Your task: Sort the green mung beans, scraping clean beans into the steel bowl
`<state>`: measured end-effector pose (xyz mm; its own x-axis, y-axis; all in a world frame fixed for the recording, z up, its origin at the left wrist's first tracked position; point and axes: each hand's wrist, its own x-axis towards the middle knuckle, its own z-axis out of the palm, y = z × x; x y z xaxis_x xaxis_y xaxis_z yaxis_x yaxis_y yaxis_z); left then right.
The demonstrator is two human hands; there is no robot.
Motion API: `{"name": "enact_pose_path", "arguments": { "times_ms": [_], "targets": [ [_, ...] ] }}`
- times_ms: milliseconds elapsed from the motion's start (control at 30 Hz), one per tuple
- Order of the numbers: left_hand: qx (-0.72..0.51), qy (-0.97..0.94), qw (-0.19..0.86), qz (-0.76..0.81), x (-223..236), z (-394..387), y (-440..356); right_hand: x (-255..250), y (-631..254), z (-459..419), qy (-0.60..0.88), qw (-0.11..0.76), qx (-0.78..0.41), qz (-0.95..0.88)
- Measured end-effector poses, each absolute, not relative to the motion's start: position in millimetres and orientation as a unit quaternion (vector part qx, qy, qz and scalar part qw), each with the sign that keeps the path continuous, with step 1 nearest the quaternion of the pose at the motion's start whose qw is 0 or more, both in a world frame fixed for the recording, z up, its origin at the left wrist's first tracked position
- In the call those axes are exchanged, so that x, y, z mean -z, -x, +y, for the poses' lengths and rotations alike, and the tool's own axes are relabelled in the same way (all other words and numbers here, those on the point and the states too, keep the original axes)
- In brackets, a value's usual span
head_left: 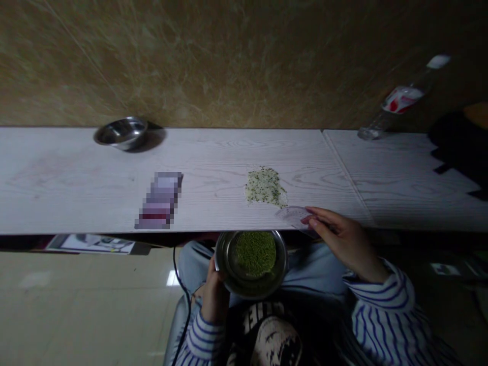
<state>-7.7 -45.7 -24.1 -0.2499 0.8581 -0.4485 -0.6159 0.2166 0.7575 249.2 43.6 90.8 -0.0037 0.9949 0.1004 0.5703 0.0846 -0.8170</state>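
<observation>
My left hand grips the left rim of a steel bowl, held over my lap just below the table's front edge. Small green beans, like mung beans, lie in the bowl. Pinched in my right hand is a clear, rounded plastic piece with markings, which looks like a protractor. It rests flat or nearly flat on the tabletop near the edge. Just beyond its tip spreads a thin patch of white grains mixed with green beans.
A second steel bowl stands at the back left by the wall. A pixelated flat object lies left of the grain patch. Back right are a plastic bottle and a dark object. A black cable hangs beside my leg.
</observation>
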Motion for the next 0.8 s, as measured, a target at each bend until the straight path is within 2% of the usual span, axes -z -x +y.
{"name": "enact_pose_path", "arguments": {
  "times_ms": [433, 800],
  "targets": [
    [-0.556, -0.122, 0.689, 0.449, 17, -45, -10, -92, -260, 40, 0.622, 0.369, -0.295, -0.624],
    [-0.540, -0.172, 0.676, 0.471, 21, -40, -2, -85, -273, 44, 0.645, 0.385, -0.277, -0.599]
  ]
}}
